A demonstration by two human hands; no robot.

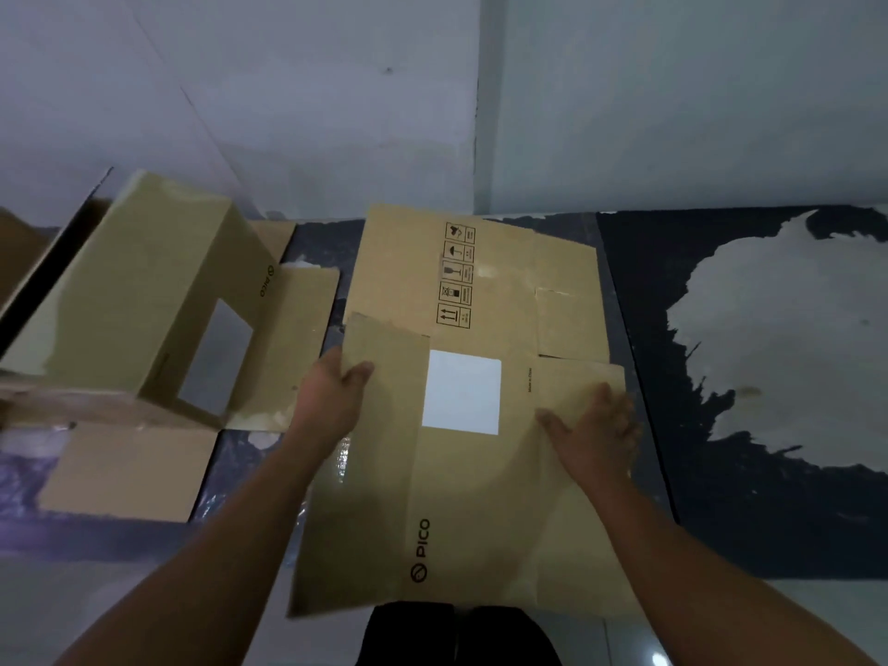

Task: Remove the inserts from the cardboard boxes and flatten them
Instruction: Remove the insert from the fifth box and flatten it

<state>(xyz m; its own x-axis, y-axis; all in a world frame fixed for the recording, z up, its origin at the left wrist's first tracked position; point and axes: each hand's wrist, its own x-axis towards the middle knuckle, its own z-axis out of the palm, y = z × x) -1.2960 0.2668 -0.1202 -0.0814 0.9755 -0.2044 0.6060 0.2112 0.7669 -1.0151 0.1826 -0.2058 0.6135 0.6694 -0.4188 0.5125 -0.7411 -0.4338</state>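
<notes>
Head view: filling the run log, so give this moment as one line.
step: flattening | left hand: grips flattened box, left edge | right hand: presses its right flap | second box: at left, unflattened

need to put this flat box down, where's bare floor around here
Most room: dark floor with the white blotch, right of the flattened PICO box, up to the wall. Only a narrow strip between the flat box beneath and the flaps of the open box. Left is crowded.

L grip (336, 396) pinching w/ thumb; R grip (596, 425) flat, palm down.
</notes>
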